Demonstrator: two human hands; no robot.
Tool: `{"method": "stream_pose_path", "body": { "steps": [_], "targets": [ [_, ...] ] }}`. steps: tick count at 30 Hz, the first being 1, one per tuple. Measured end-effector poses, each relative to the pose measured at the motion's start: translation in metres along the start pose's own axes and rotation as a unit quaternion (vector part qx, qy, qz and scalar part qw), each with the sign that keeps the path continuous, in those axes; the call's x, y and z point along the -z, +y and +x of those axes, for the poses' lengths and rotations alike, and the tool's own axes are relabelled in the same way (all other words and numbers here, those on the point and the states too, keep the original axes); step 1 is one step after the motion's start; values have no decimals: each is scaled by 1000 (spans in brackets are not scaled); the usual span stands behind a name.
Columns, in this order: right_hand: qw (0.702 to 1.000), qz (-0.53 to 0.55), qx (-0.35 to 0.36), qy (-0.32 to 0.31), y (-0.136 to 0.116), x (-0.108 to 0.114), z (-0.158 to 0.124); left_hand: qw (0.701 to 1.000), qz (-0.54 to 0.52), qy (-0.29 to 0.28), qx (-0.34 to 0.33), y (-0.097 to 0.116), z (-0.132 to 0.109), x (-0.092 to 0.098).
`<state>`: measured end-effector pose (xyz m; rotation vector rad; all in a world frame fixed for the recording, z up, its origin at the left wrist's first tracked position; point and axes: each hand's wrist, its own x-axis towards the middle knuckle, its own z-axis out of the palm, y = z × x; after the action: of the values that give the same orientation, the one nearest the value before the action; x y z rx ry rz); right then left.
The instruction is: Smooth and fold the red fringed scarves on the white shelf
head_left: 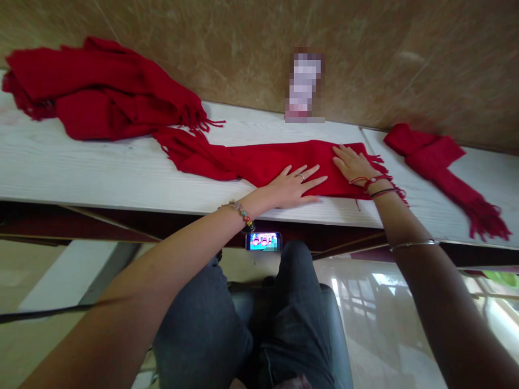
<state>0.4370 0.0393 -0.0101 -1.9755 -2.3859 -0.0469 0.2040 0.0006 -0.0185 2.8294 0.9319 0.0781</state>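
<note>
A red fringed scarf [267,162] lies lengthwise along the white wood-grain bench top [121,173], flat at its right part and bunched toward the left end. My left hand [298,186] rests on its near edge with fingers spread, a ring on one finger. Flat on the scarf near its right fringed end is my right hand [352,165], fingers stretched out and pointing left. Neither hand grips the cloth. Some of the scarf under both palms is hidden.
A heap of red fringed cloth [105,92] lies at the left. Another red scarf [441,167], folded over, is at the right. Against the brown marbled wall [227,65] stands a blurred-out item [305,81]. A lit phone [264,241] is below the bench's front edge, above my knees.
</note>
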Motion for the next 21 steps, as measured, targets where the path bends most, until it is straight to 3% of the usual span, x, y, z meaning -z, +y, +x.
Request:
{"method": "stream_pose_path", "body": {
  "steps": [7, 12, 18, 21],
  "targets": [
    [1000, 0, -14, 11, 1, 4, -3, 1000, 5, 25, 0, 2, -2, -1],
    [999, -18, -28, 3, 0, 9, -9, 998, 51, 20, 10, -3, -19, 7],
    [998, -45, -27, -18, 38, 4, -9, 992, 117, 41, 40, -29, -54, 14],
    [995, -97, 4, 5, 55, 6, -8, 986, 136, 79, 58, -43, -72, 16]
  ]
}}
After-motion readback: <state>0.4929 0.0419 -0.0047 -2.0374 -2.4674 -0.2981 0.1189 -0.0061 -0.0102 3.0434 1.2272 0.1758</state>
